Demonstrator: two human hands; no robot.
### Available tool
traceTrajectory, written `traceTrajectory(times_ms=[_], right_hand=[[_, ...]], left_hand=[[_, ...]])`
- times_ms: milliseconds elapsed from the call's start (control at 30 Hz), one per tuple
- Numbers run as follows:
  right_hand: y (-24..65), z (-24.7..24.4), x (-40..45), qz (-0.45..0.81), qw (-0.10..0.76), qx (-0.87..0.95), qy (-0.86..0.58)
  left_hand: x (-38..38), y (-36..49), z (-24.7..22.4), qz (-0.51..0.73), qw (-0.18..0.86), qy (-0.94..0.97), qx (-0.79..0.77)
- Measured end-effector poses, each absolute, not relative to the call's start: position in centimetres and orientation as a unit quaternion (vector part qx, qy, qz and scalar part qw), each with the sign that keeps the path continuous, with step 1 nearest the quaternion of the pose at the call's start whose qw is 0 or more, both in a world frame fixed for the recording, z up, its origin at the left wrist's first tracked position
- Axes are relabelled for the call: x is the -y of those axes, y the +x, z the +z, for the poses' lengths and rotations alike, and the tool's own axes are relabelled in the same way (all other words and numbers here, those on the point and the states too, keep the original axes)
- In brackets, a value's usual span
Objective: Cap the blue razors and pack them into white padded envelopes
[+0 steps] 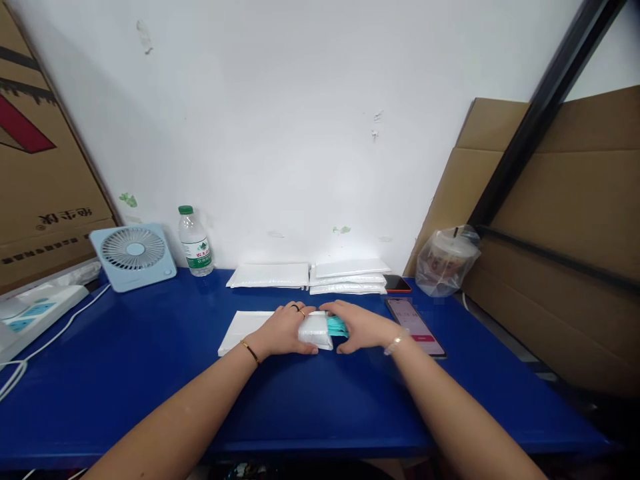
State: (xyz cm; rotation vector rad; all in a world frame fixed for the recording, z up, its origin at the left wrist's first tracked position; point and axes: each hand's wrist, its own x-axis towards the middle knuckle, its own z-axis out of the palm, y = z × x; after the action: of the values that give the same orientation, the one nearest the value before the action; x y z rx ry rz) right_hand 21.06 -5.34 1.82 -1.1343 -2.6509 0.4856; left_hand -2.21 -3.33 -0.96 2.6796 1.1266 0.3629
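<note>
A white padded envelope point(316, 331) lies across the middle of the table, its open end to the right. My left hand point(287, 330) is closed over it, thumb along the near side and fingers on the far side. Out of the envelope's open end sticks a teal folded bundle point(337, 327), whose exact kind I cannot make out. Curved around the bundle's right end is my right hand point(363, 327), thumb on the near side and fingers on the far side; the palm hides part of it. The envelope's flat left part point(241, 328) reaches out past my left hand.
Along the wall lie a white envelope point(270, 275) and a stack of white envelopes point(349, 279). A phone point(413, 323) lies by my right forearm, another phone point(399, 285) behind it. A bagged drink cup point(447, 260), bottle point(196, 243), fan point(134, 257) and power strip point(43, 313) stand around.
</note>
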Motion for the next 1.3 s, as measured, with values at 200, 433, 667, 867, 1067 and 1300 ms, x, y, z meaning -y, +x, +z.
traceTrajectory(times_ms=[200,433,667,867,1067,1300], right_hand=[[25.6,-0.6,5.9,0.368,0.373,0.651,-0.549],[17.9,-4.2,5.7,0.480,0.515,0.516,-0.489],[18.7,-3.7,5.9,0.428,0.524,0.527,-0.514],[20.1,-3.0,7.4,0.389,0.418,0.619,-0.540],[18.2,-0.6,8.3,0.487,0.431,0.590,-0.479],[17.3,-2.1,8.4,0.510,0.451,0.579,-0.449]], left_hand=[[3.0,-2.5,-1.5,0.131,0.124,0.910,-0.374],[2.9,-2.3,-2.2,0.147,0.122,0.906,-0.377],[2.9,-2.0,-2.1,0.166,0.146,0.889,-0.401],[0.9,-1.3,-1.3,0.200,0.218,0.828,-0.477],[1.3,-1.6,2.1,0.297,0.156,0.822,-0.460],[-0.7,-0.8,-0.3,0.196,0.186,0.890,-0.366]])
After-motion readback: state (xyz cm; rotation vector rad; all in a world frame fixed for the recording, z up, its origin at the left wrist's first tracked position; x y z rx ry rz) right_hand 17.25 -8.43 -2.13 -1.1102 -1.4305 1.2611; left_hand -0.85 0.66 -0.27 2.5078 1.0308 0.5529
